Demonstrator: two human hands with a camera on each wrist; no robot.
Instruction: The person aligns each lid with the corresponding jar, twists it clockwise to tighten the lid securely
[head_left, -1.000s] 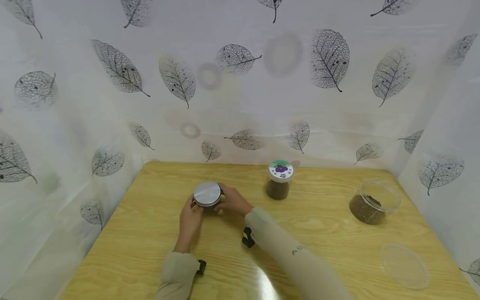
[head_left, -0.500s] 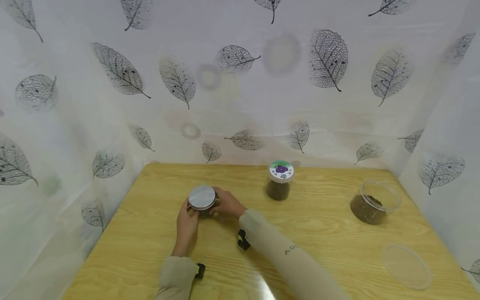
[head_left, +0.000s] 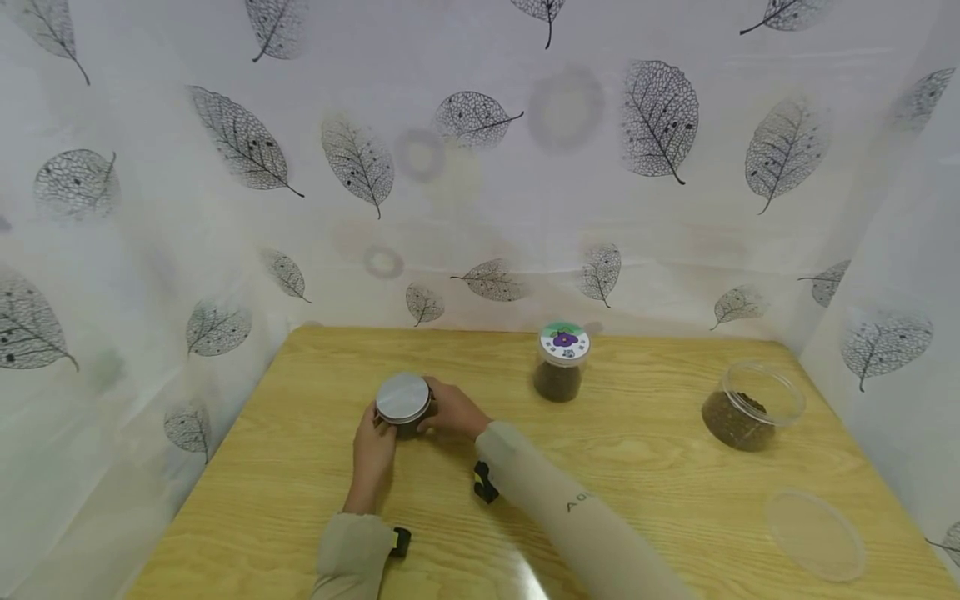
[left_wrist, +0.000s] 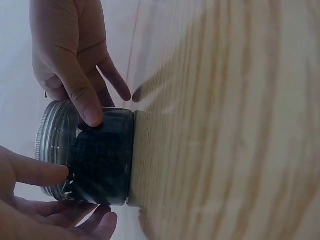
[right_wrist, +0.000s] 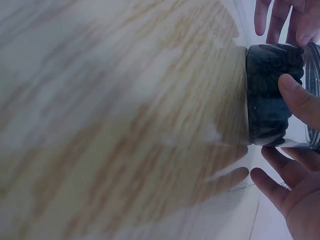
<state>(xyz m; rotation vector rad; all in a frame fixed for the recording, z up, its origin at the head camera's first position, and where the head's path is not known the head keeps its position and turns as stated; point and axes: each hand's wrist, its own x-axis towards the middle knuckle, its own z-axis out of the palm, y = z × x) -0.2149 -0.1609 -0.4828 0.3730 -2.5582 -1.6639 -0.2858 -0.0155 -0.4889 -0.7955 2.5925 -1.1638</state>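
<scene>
Both hands are round a clear jar with a silver lid (head_left: 403, 397) and dark, bean-like contents (left_wrist: 102, 157), left of the middle in the head view. My left hand (head_left: 373, 454) grips the jar's left side, its thumb on the near side. The right hand (head_left: 457, 409) holds the opposite side, with its thumb against the wall (right_wrist: 299, 100). Upright, the jar stands with its base at the tabletop, which mirrors it in both wrist views. The lid appears seated on the rim. Some fingertips behind the jar are hidden in the head view.
Further right stands a smaller jar (head_left: 558, 382) with a flower-printed lid and dark contents. An uncovered clear tub (head_left: 738, 421) of brown bits is near the table's right edge. Nearer lies a clear round lid (head_left: 816, 536). Leaf-patterned sheeting (head_left: 495, 208) borders the wooden table (head_left: 637, 500).
Over the first half second, both hands and the silver-lidded jar moved slightly left and nearer. Since then they have hardly shifted. The other containers have stayed in place.
</scene>
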